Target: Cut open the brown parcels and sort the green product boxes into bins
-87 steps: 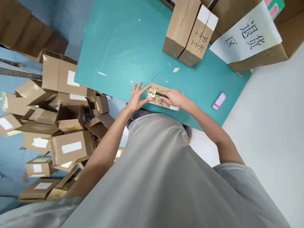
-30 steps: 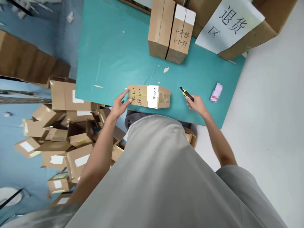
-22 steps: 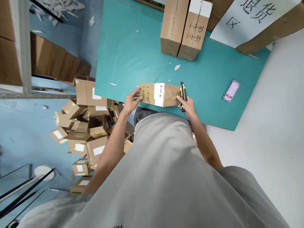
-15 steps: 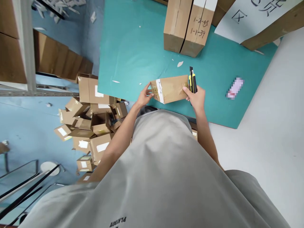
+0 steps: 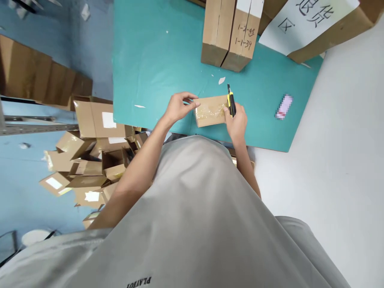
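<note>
A small cardboard box (image 5: pixel 211 114) is held just over the near edge of the green-topped table, its face with shiny clear tape turned up. My left hand (image 5: pixel 179 107) is at the box's upper left corner, thumb and fingers closed on it. At the right end, my right hand (image 5: pixel 237 123) grips the box with the thumb on its face. That same hand also holds a yellow and black utility knife (image 5: pixel 231 103), its blade end pointing away from me. Some of the right fingers are hidden behind the box.
Two tall cartons (image 5: pixel 226 38) stand at the table's far side, beside a box with a white paper sign (image 5: pixel 306 26). A blurred pink item (image 5: pixel 284 107) lies on the right of the table (image 5: pixel 150 60). Discarded cartons (image 5: pixel 90 160) are heaped on the floor at left.
The box has been turned, so its taped face shows and the white label strip is out of sight. My left hand has shifted from the left end to the upper left corner.
</note>
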A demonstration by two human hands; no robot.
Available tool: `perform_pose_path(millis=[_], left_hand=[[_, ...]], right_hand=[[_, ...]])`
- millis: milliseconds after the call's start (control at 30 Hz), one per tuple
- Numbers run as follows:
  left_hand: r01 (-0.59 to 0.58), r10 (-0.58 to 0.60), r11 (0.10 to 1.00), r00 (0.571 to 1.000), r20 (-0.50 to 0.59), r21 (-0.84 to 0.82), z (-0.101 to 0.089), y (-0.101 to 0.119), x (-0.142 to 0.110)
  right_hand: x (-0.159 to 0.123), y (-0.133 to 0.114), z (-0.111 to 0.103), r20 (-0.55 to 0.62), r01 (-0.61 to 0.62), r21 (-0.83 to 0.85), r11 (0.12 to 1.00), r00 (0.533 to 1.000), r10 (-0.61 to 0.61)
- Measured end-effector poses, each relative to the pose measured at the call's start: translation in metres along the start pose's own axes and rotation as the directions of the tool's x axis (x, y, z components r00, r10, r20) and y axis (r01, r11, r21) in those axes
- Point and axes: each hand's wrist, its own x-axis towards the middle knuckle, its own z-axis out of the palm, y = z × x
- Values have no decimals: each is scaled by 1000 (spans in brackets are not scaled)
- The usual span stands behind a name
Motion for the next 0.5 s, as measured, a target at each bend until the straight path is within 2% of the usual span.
perform_pose_path(millis=[67,133,267,400,500], left_hand=[[6,-7,1000,999,46,5,-4,7,8],[16,-17,1000,996,90,8,-9,9,16],[44,-47,999,989,137,23,-12,9,27],[74,-73,997,985,157,-3,-10,10,34],[101,-97,995,982,160,-13,-8,10,37]], right_hand=[[-16,-10,-5,2,17,47,999,1000,-17],[-36,-24,-6,53,2,79,997,999,-6],[-69,-50,8,191,-11,91,996,982,-7],[-80,-64,23,260,3,41,999,965,-14],[-80,-70,25,278,-13,-9,1000,960,15]])
